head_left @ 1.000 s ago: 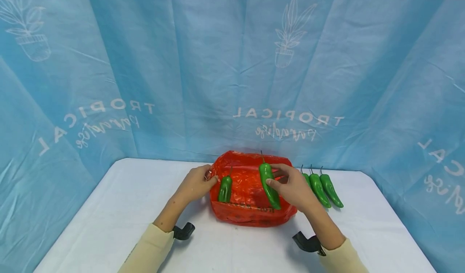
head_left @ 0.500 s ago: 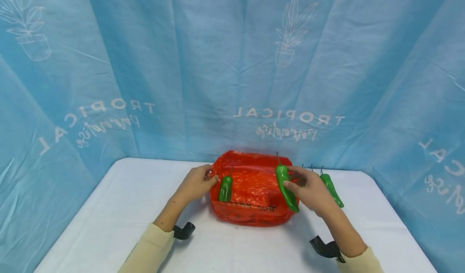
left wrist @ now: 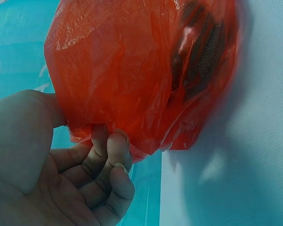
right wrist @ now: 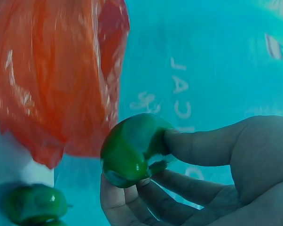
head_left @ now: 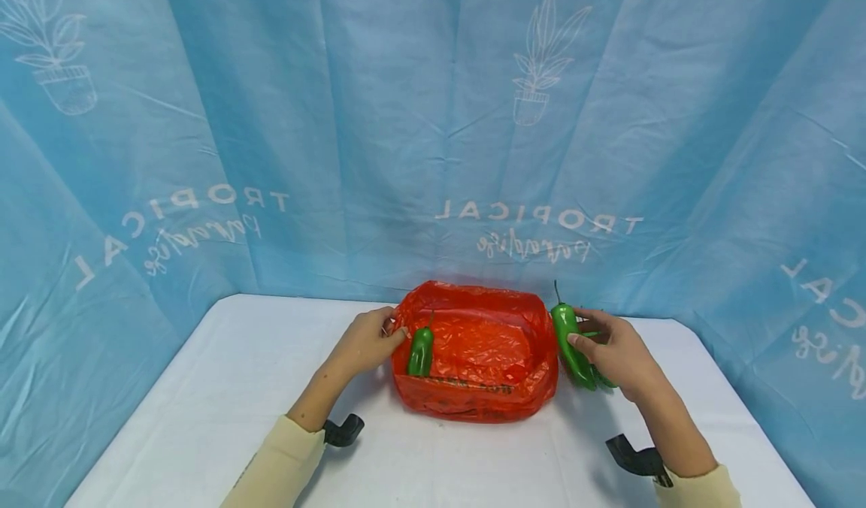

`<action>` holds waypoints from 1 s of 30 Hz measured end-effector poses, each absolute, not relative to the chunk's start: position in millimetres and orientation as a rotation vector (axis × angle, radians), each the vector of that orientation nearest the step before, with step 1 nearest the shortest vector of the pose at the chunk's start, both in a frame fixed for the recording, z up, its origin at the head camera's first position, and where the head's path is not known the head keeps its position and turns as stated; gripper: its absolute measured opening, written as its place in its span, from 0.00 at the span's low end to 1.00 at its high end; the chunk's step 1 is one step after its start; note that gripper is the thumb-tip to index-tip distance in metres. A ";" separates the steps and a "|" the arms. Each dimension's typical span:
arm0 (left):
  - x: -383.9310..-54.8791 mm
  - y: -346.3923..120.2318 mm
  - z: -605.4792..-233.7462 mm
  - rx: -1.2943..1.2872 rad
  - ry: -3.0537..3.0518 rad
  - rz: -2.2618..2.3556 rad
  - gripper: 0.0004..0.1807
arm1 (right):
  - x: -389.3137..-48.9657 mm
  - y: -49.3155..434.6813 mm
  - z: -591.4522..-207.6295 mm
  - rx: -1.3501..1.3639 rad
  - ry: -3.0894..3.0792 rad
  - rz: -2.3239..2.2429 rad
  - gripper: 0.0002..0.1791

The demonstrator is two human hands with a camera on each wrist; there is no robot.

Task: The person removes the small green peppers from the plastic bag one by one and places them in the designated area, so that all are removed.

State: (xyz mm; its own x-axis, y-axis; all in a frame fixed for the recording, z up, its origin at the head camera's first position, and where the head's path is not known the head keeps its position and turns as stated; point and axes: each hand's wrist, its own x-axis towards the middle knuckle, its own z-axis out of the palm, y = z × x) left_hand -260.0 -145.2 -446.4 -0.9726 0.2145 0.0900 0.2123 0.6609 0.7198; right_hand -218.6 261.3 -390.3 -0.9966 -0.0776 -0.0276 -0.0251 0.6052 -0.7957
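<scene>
An open-mouthed red plastic bag [head_left: 473, 404] lies on the white table, with one green chili pepper [head_left: 421, 354] inside at its left. My left hand [head_left: 364, 341] pinches the bag's left rim between thumb and fingers; the left wrist view shows the thin red film [left wrist: 113, 70] in that grip. Just past the bag's right side, my right hand [head_left: 617, 354] holds another green chili pepper [head_left: 565, 331], stem up, between thumb and fingers. Behind that hand, more green peppers [head_left: 602, 377] lie on the table, mostly hidden. The right wrist view shows the held pepper [right wrist: 125, 155] end-on.
A white-covered table [head_left: 467, 470] spreads around the bag. Blue printed curtain [head_left: 379, 155] hangs along the back and both sides, close behind the bag. Black straps with curved pieces [head_left: 343, 430] sit on both wrists.
My right hand has carried its pepper rightward, from over the bag to beside its right edge, covering the peppers lying there. The left hand and its grip on the bag stay put.
</scene>
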 end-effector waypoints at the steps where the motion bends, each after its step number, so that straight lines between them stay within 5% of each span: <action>1: -260.0 -145.2 -446.3 0.367 2.859 1.241 0.09 | -220.7 265.3 -391.1 -0.081 2.752 -1.372 0.33; 30: -258.7 -144.6 -445.9 0.322 2.878 1.246 0.09 | -248.4 331.6 -423.7 0.245 2.753 -1.321 0.34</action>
State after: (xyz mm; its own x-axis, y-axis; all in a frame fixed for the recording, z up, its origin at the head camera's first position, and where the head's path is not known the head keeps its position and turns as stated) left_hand -258.7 -144.6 -445.9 -0.9790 0.1825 0.0904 0.1908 0.6668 0.7204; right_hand -248.4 331.6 -423.7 -0.9842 0.1098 -0.1391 0.1772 0.6157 -0.7678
